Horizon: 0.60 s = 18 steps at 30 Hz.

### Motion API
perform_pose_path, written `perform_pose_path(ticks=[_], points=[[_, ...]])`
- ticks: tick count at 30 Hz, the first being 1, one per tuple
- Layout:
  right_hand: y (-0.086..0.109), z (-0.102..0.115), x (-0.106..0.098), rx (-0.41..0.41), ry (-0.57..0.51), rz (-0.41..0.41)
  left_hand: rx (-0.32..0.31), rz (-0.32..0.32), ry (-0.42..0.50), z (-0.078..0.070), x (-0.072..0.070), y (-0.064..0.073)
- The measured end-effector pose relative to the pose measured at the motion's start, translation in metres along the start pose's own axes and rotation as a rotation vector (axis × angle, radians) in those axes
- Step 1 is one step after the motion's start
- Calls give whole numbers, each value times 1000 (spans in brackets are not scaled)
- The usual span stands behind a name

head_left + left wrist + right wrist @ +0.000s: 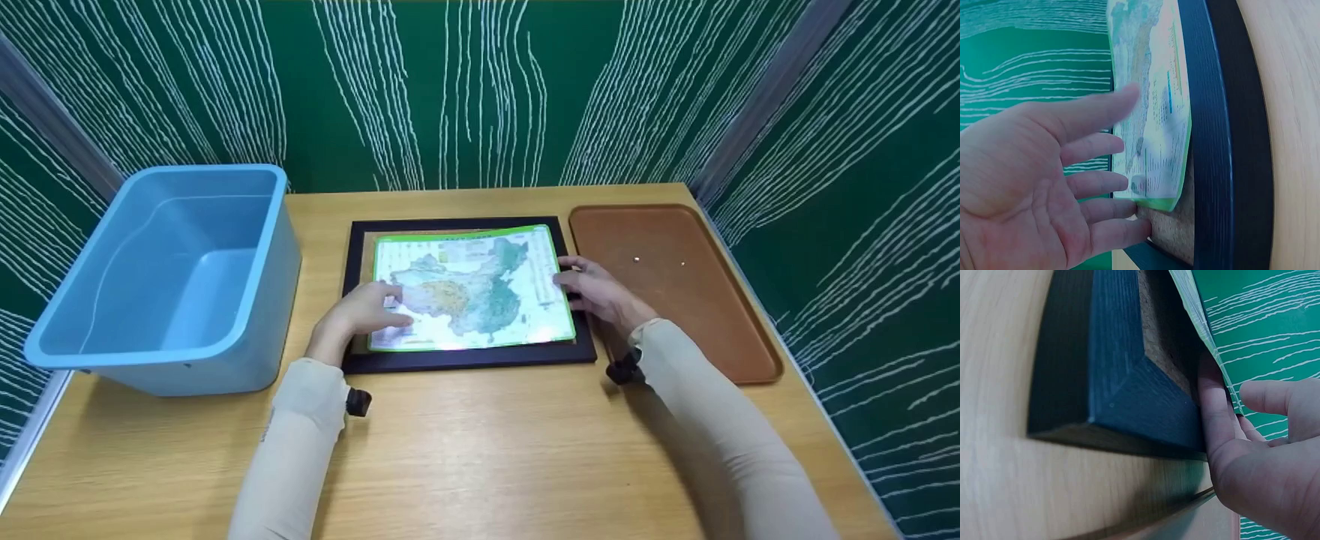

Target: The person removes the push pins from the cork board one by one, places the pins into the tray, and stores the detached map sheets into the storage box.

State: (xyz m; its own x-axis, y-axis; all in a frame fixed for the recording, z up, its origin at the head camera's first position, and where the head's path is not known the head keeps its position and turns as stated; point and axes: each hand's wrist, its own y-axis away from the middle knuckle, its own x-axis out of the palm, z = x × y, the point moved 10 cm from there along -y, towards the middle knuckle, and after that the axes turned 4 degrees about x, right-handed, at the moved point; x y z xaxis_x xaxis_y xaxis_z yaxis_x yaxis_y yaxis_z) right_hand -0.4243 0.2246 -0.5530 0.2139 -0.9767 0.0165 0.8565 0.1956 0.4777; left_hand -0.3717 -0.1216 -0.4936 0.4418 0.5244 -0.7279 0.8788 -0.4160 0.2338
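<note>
One map (pixel 465 296) sat between a wide-spread left hand (pixel 364 307) and a kinda loose right hand (pixel 600 292), finger (pixel 1215 396) under its edge. Black frame (pixel 469 361) underneath, blue tub (pixel 276 300) left, brown tray (pixel 675 307) right.

A green-edged map (pixel 480 292) lies askew over a black frame (pixel 465 361), its right edge raised. The brown-backed frame lies flat on the surface (pixel 487 450).

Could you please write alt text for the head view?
A person's left grip and right grip are at opposite sides of a green-edged map over a black-framed board. A blue bin stands left on the wooden table, a brown tray to the right.
</note>
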Motion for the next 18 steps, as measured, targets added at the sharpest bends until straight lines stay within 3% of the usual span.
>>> perform_pose_path(ticks=[8, 15, 18], points=[[1, 2, 2, 0, 4, 6, 13, -104, 127, 6, -8, 1], [1, 1, 2, 9, 2, 1, -42, -199, 226, 14, -17, 2], [1, 0, 1, 11, 2, -7, -78, -206, 268, 18, -18, 2]])
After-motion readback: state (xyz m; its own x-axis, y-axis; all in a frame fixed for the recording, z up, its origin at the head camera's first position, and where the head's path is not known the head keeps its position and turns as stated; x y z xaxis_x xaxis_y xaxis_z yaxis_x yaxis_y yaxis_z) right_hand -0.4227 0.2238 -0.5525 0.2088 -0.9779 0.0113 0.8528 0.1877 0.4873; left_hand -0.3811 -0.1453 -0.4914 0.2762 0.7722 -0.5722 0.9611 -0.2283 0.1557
